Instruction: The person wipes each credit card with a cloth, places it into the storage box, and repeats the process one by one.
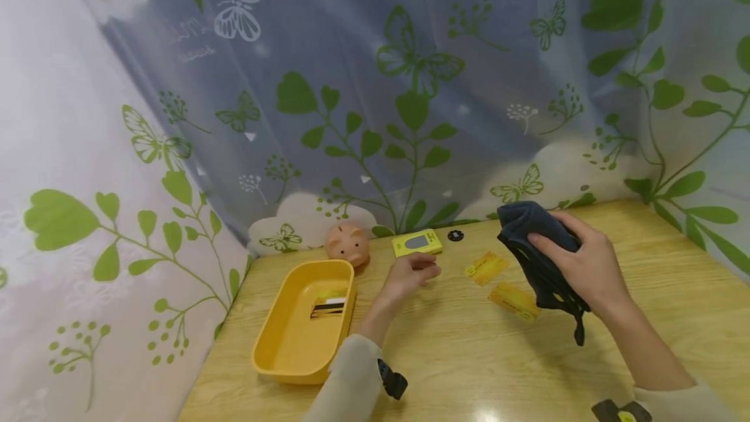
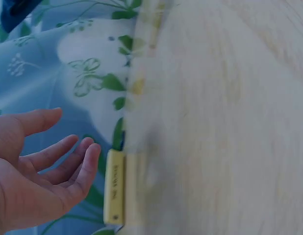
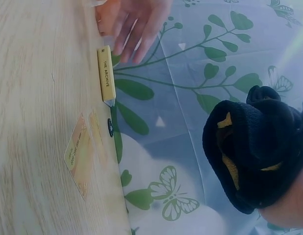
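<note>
My right hand grips a dark navy cloth pouch above the right side of the table. A cord end dangles from its lower edge, and the right wrist view shows yellow patches among the dark folds. My left hand hovers over the table with loosely bent fingers and holds nothing. Just behind it lies a yellow box, its side printed "THE ARCHIVE" in the right wrist view. Two yellow-orange cards, one farther back and one nearer, lie between my hands.
A yellow plastic bin stands on the left, with a few card-like pieces inside. Behind it sits a pink piggy bank. A small black disc lies right of the box. A leaf-patterned curtain hangs along the table's back edge.
</note>
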`<state>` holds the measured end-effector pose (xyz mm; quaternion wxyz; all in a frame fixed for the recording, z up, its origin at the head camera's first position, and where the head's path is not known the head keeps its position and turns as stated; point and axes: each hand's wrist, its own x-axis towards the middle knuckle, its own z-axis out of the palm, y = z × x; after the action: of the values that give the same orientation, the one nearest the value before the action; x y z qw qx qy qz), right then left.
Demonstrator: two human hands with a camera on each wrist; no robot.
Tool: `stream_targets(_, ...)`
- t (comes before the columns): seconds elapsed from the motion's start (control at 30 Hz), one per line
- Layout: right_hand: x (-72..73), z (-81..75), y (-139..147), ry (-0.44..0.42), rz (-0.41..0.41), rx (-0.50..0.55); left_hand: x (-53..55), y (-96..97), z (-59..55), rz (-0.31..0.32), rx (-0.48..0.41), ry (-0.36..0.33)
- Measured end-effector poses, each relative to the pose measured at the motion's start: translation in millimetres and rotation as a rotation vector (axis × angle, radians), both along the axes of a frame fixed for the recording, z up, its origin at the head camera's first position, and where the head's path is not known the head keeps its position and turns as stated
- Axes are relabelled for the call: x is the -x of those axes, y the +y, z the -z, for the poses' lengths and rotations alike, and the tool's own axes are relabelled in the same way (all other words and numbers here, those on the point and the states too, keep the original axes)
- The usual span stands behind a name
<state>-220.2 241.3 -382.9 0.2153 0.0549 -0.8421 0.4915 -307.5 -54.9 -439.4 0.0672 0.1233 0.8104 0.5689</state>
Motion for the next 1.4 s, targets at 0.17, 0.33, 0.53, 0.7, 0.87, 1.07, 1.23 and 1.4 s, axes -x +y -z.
stream_targets(0.17, 1.3, 0.4, 2, -0.006, 0.014, 0.000, 4.2, 19.8, 13.2, -0.024, 0.031, -0.019)
stream_targets(0.33, 1.9, 0.3, 3, -0.009, 0.013, -0.001, 9.5, 40.7, 23.4, -0.062, 0.076, -0.056)
stream_targets(0.53, 1.7, -0.7, 4, 0.001, 0.012, 0.012, 16.7, 67.1, 31.2, -0.096, 0.136, -0.088)
stream_targets(0.7, 1.4, -1.4, 4, 0.003, 0.005, 0.017, 22.1, 85.3, 41.1, -0.168, 0.180, -0.012)
stream_targets(0.87, 0.0, -1.0, 7, -0.007, 0.016, 0.023, 19.7, 97.7, 48.7, -0.218, 0.284, 0.062)
stream_targets(1.07, 0.7, -1.5, 5, 0.002, -0.005, 0.036, 16.5, 100.5, 47.0, -0.237, 0.387, 0.120)
stream_targets(1.23, -0.3, -1.5, 4, -0.006, -0.006, 0.027, 18.3, 99.5, 45.3, -0.251, 0.345, 0.042)
stream_targets(1.4, -0.8, -0.9, 6, -0.005, -0.008, 0.026, 20.0, 99.2, 44.6, -0.225, 0.340, -0.008)
